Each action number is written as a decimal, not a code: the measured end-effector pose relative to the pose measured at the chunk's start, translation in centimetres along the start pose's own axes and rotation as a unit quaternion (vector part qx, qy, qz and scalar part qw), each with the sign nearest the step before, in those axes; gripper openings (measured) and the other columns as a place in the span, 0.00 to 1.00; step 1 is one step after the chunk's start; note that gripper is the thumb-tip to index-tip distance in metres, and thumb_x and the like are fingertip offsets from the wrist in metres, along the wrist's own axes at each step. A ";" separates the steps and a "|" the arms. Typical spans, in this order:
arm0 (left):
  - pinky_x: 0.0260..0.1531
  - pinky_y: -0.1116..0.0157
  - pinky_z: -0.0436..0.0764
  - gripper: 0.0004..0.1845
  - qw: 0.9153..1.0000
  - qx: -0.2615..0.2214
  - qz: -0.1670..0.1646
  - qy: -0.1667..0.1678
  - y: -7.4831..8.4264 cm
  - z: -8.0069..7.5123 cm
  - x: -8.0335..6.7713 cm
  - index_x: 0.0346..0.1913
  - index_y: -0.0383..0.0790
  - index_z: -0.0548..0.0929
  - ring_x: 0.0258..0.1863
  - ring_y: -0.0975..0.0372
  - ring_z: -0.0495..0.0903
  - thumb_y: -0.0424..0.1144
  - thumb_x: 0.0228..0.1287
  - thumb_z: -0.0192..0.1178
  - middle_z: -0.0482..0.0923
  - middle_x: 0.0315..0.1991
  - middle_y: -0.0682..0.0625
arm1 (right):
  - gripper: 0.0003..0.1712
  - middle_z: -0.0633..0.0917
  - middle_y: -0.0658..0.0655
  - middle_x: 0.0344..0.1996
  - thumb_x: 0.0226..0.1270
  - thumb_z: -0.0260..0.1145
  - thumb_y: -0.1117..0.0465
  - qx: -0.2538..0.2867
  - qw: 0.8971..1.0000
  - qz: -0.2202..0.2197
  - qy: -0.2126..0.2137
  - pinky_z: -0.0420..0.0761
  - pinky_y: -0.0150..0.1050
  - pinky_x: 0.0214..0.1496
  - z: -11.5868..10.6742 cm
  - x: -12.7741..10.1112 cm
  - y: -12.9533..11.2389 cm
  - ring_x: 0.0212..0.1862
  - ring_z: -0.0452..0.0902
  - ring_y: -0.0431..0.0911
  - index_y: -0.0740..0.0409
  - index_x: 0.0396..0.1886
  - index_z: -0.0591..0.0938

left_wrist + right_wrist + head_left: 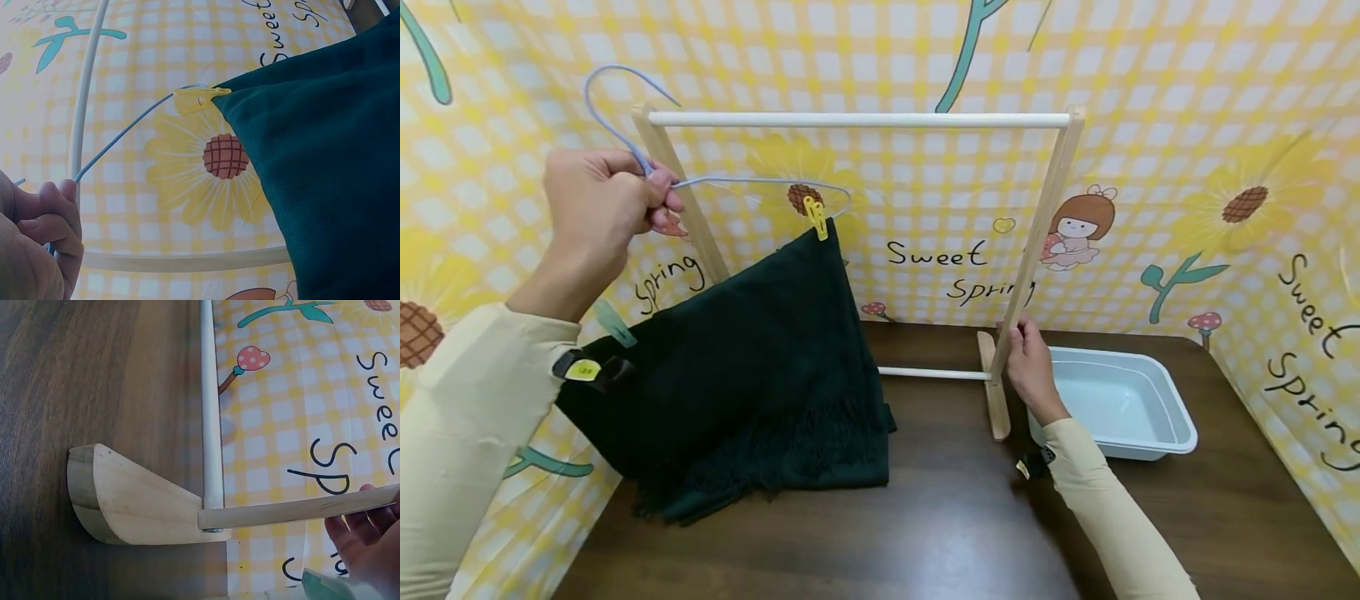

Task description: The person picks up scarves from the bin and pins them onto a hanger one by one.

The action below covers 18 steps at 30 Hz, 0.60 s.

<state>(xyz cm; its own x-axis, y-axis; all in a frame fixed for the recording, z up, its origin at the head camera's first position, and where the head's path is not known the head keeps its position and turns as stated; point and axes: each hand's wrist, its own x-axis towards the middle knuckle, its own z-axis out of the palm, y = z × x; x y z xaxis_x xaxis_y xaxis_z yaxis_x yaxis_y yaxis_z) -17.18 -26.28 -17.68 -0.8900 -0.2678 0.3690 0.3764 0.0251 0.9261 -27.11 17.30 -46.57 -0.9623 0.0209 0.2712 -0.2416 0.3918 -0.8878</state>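
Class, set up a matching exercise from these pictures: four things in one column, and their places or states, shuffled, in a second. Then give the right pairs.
Things:
1. hanger
2. yellow clip
3. tub
4. rack post

Places or states:
A. stands on the table, right of the rack
B. gripped low down by the right hand
C. held up by the left hand
D. pins the dark green cloth to the wire

Pairs: 1-C, 2-D, 3-A, 4-B

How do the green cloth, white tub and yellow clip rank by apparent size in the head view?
1. Cloth, largest by far.
2. Tub, clearly smaller, though it lies at a similar depth.
3. Clip, tiny, pinning the cloth's corner to the hanger held by the left hand.
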 end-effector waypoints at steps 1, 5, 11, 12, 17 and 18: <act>0.14 0.66 0.84 0.11 1.000 0.003 0.002 0.001 0.0 -0.1 0.0 0.23 0.24 0.86 0.09 0.60 0.79 0.19 0.63 0.60 0.85 0.20 0.45 | 0.22 0.80 0.67 0.62 0.85 0.44 0.55 0.002 1.000 0.000 0.000 0.77 0.57 0.62 0.1 0.0 0.0 0.62 0.76 0.61 0.66 0.65 0.71; 0.14 0.69 0.83 0.12 1.000 0.015 0.006 0.008 0.3 -0.4 0.1 0.23 0.24 0.86 0.11 0.61 0.80 0.18 0.63 0.58 0.84 0.20 0.45 | 0.22 0.80 0.68 0.62 0.85 0.43 0.56 0.005 1.000 0.001 0.002 0.77 0.57 0.62 0.4 -0.1 0.2 0.63 0.76 0.61 0.67 0.64 0.71; 0.14 0.73 0.80 0.10 0.999 0.025 0.004 0.020 0.9 -0.7 0.4 0.25 0.25 0.86 0.14 0.62 0.82 0.21 0.64 0.61 0.84 0.18 0.46 | 0.21 0.81 0.67 0.62 0.85 0.43 0.57 -0.001 1.000 0.002 0.013 0.77 0.56 0.61 0.5 0.1 0.3 0.63 0.76 0.60 0.66 0.64 0.71; 0.14 0.73 0.80 0.09 0.999 0.026 0.004 0.022 1.0 -0.7 0.5 0.25 0.26 0.86 0.14 0.62 0.81 0.21 0.64 0.62 0.84 0.18 0.46 | 0.21 0.81 0.67 0.61 0.85 0.43 0.56 -0.002 1.000 0.000 0.014 0.77 0.56 0.61 0.5 0.2 0.3 0.63 0.76 0.60 0.66 0.64 0.71; 0.16 0.73 0.81 0.06 0.999 0.016 0.004 0.029 1.9 -0.8 0.7 0.28 0.25 0.87 0.14 0.61 0.82 0.23 0.63 0.65 0.84 0.22 0.46 | 0.22 0.81 0.67 0.61 0.85 0.43 0.55 -0.005 1.000 -0.004 0.015 0.77 0.56 0.62 0.3 0.2 0.4 0.62 0.76 0.60 0.66 0.64 0.71; 0.16 0.73 0.81 0.05 0.999 0.015 0.006 0.030 2.0 -0.8 0.8 0.29 0.25 0.87 0.15 0.61 0.82 0.24 0.62 0.65 0.84 0.24 0.46 | 0.22 0.81 0.67 0.61 0.85 0.44 0.55 -0.004 1.000 -0.002 0.015 0.77 0.56 0.62 0.3 0.1 0.4 0.62 0.76 0.60 0.66 0.63 0.71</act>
<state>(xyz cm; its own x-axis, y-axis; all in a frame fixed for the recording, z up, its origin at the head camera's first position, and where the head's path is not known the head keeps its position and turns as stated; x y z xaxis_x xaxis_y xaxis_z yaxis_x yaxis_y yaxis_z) -16.93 -27.23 -15.59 -0.8685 -0.3243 0.3749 0.3777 0.0569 0.9242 -27.39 17.23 -47.00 -0.9569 0.0470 0.2866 -0.2450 0.3994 -0.8834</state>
